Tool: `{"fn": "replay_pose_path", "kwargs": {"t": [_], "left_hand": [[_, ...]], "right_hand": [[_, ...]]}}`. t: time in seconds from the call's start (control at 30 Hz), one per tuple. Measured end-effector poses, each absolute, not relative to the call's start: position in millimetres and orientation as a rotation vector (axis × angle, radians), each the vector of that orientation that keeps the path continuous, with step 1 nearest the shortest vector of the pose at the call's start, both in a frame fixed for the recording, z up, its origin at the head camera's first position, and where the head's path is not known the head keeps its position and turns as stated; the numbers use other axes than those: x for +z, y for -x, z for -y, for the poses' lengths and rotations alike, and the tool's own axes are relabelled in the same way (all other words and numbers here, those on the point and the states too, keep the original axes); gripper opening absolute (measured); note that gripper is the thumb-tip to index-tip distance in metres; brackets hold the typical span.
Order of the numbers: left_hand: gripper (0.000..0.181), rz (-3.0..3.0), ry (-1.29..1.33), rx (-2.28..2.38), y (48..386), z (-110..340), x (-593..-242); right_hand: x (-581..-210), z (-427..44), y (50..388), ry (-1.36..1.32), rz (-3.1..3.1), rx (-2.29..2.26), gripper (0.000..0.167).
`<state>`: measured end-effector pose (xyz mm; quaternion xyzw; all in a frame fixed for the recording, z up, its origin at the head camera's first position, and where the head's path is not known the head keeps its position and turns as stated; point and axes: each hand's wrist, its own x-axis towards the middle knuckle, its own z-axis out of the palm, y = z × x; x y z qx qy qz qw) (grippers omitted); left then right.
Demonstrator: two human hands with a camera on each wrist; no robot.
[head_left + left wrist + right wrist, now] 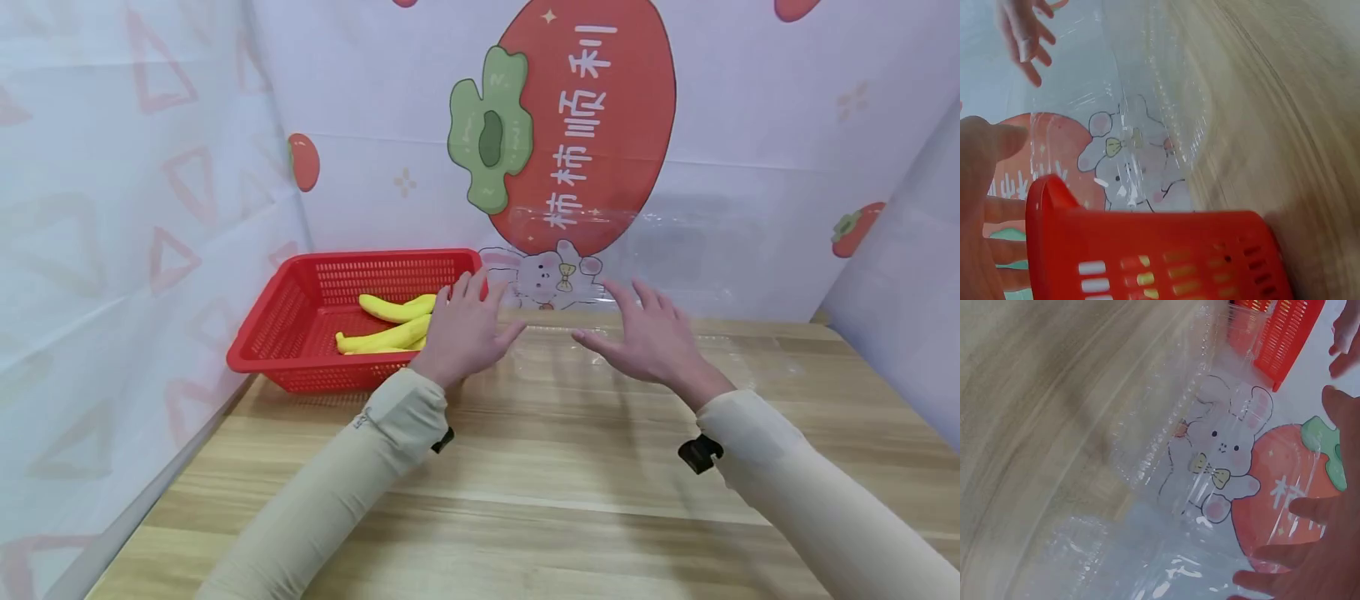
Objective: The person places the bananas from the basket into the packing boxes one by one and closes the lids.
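Observation:
My left hand [467,329], fingers spread, is beside the right end of a red plastic basket [279,365]; whether it touches the rim I cannot tell. Inside the basket lie several yellow bananas [386,337], partly hidden by that hand. To the right, my right hand [655,337] hovers with fingers apart and nothing held. Clear, see-through plastic [1166,575], with bumpy edges, stands at the back of the table near the right hand; it looks like a container, but its full outline is hard to make out.
A wooden tabletop [510,517] spans the area below both hands. Behind it hangs a pale printed cloth [757,108] with a large red fruit and a rabbit. Cloth walls [97,333] close in the left and right sides.

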<state>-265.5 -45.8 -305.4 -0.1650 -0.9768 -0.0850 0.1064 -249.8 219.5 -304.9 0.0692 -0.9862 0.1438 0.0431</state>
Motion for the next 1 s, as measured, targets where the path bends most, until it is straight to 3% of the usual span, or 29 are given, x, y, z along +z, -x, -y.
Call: {"fn": "replay_pose_path", "kwargs": {"t": [0.27,0.5,1.0], "left_hand": [[0.053,2.673,0.291,-0.505,237.9,103.0,-311.5],[0.040,2.463,0.134,-0.667,215.3,170.1,-323.7],[0.051,2.362,-0.151,-0.655,200.9,261.6,-353.9]], "right_hand": [[-314.0,-225.5,244.2,-0.286,2.990,0.451,0.096],[-318.5,-230.1,240.4,-0.366,2.988,0.411,0.093],[-315.6,-233.1,236.9,-0.370,2.975,0.474,0.092]]}}
